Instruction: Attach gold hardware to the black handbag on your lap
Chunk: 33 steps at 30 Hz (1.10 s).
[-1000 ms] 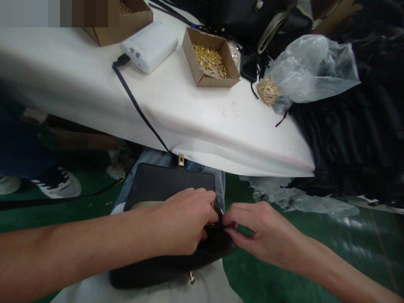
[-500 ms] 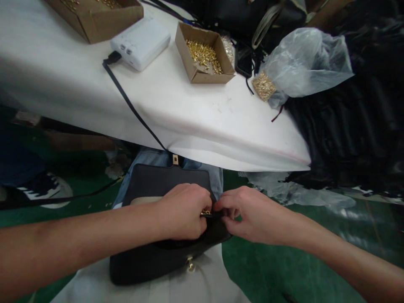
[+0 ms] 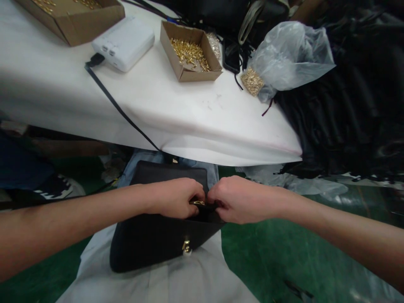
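A black handbag (image 3: 142,242) rests on the lap, its flap (image 3: 172,170) folded back toward the table. Its front carries a gold-coloured clasp (image 3: 186,246). My left hand (image 3: 181,197) is closed at the bag's opening, with a small gold-coloured metal piece (image 3: 198,203), possibly chain, showing at its fingertips. Facing it, my right hand (image 3: 241,199) pinches the dark material at the right end of the opening. The fingertips of both hands are partly hidden and close together.
On the white-covered table (image 3: 142,97) are a cardboard box (image 3: 195,76) of small gold-coloured parts, a white power bank (image 3: 126,44) with a black cable, and a clear plastic bag (image 3: 290,57). Black material (image 3: 347,105) is piled at right. A person's shoe (image 3: 63,187) shows at left.
Both hands have shifted slightly up and left in the view, still close together at the bag's opening. The bag's front now stands more upright, and the flap's gold-coloured plate is mostly hidden.
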Tool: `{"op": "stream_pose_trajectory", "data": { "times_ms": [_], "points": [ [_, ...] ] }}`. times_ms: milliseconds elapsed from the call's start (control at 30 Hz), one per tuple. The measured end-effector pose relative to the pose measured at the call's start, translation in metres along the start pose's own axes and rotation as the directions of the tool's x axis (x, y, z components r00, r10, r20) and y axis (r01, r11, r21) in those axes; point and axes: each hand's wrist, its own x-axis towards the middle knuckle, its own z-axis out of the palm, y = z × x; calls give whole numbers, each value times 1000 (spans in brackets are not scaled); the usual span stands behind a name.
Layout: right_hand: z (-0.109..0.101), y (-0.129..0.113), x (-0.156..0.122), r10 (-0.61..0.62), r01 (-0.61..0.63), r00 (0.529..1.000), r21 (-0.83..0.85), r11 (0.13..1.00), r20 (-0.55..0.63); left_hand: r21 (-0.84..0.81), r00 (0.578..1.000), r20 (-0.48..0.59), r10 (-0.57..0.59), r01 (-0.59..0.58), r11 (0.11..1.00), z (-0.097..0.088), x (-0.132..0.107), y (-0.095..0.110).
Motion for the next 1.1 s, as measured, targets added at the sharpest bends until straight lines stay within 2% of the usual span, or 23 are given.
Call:
{"op": "stream_pose_trajectory", "data": {
  "times_ms": [133,200,233,300,367,400,533,600,667,767,867,933,1000,1067,1100],
  "points": [
    [-2,3,2,-15,14,999,41,999,33,122,991,96,-97,85,989,-12,6,11],
    [-1,4,0,-23,20,999,63,998,49,146,982,98,-159,144,979,-18,5,20],
    [-1,5,-1,-21,17,998,75,997,52,148,983,51,-176,167,975,-19,2,27],
    [1,6,-4,6,-12,999,137,991,47,189,978,-146,-147,173,967,-17,-6,41],
    [3,7,-7,36,-44,999,266,963,37,334,934,-356,5,123,934,-5,-19,54],
    [4,8,-9,44,-53,998,339,939,33,422,908,-408,95,95,901,3,-25,60],
    [5,9,-11,90,-111,994,518,848,66,656,867,-373,330,-5,755,40,-44,62],
    [5,6,-10,134,-179,984,577,797,120,742,859,-356,367,22,670,48,-48,54],
    [4,2,-8,172,-238,971,622,746,165,773,875,-347,339,62,632,46,-51,46],
    [2,-3,-6,194,-293,954,566,771,230,703,935,-273,227,32,711,39,-59,43],
    [1,-6,-6,148,-217,967,361,907,208,591,957,-220,188,-23,806,52,-65,46],
    [1,-6,-7,88,-117,987,227,967,132,598,930,-295,221,-1,802,73,-65,47],
    [2,-5,-9,44,-60,994,160,985,104,656,875,-406,265,76,751,93,-61,45],
    [4,-4,-10,51,-75,990,194,978,130,702,810,-491,322,148,697,105,-56,40],
    [5,-4,-10,66,-102,986,244,964,150,717,791,-505,344,164,677,105,-55,38]
  ]
}}
